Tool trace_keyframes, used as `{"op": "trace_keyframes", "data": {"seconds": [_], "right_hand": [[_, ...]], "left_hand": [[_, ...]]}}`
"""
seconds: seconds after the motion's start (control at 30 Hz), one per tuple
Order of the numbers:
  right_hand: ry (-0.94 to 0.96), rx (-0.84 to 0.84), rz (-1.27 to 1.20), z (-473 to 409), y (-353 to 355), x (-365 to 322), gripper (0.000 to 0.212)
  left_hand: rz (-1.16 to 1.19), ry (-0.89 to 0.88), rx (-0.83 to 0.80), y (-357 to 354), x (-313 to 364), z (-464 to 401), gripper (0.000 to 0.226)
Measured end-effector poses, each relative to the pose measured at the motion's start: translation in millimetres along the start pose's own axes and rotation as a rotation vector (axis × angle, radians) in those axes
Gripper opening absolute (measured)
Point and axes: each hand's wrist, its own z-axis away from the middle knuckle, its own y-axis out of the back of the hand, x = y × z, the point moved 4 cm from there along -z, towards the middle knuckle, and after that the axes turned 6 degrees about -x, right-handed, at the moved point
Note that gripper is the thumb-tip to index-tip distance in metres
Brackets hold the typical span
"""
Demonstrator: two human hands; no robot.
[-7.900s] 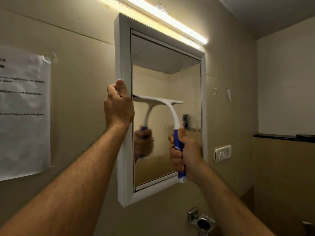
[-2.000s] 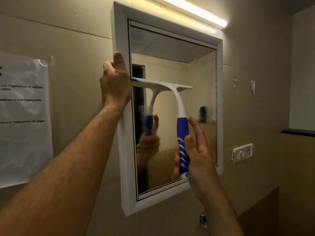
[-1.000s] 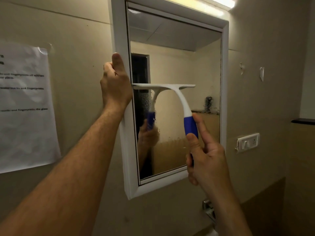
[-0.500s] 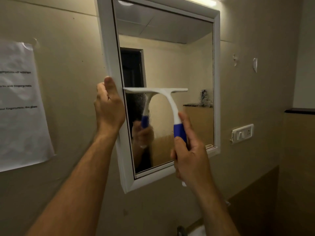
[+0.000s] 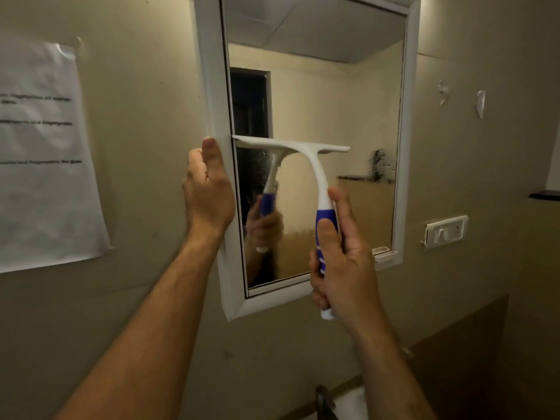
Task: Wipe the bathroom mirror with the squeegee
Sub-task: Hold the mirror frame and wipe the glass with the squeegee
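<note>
The top of the white-framed wall mirror point(image 5: 406, 147) runs off the upper edge, so its upper corners are cut away. My left hand point(image 5: 209, 192) wraps the frame's left side, and its fingertips curl behind the frame, out of sight. My right hand point(image 5: 342, 253) covers most of the blue grip of the white plastic squeegee point(image 5: 303, 147); only the grip's top and white end cap show. The printed sheet of white paper point(image 5: 45, 153) on the wall is cut off at the left, its lines of text too blurred to read. A dark fixture point(image 5: 325, 401) at the bottom edge is cropped and cannot be identified.
</note>
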Motion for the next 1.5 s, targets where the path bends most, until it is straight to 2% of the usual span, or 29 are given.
{"op": "trace_keyframes", "data": {"seconds": [0.17,0.27,0.4,0.57,0.73,0.83,1.07,1.3,1.5], "right_hand": [[0.078,0.041,-0.008,-15,7,-16,0.042],[0.105,0.077,0.004,-29,10,-24,0.045],[0.027,0.005,-0.048,-19,5,-4,0.048],[-0.05,0.015,-0.029,10,2,23,0.052],[0.022,0.065,-0.031,-16,4,-12,0.038],[0.039,0.057,-0.058,-25,2,-21,0.037],[-0.063,0.082,-0.045,29,-1,30,0.038],[0.022,0.072,-0.005,-14,7,-7,0.036],[-0.046,0.065,-0.008,22,4,34,0.037]], "left_hand": [[-0.004,0.014,0.015,-1,-1,-3,0.043],[-0.018,0.021,0.002,0,0,-3,0.036],[-0.034,0.022,0.005,0,2,-1,0.033],[0.001,0.029,-0.021,-2,4,2,0.032],[0.032,0.043,-0.04,-1,5,2,0.031],[0.031,0.085,-0.04,-1,5,4,0.031],[0.005,0.112,-0.018,1,8,6,0.033],[-0.021,0.153,-0.029,0,8,8,0.033],[-0.021,0.164,-0.025,-1,8,8,0.033]]}}
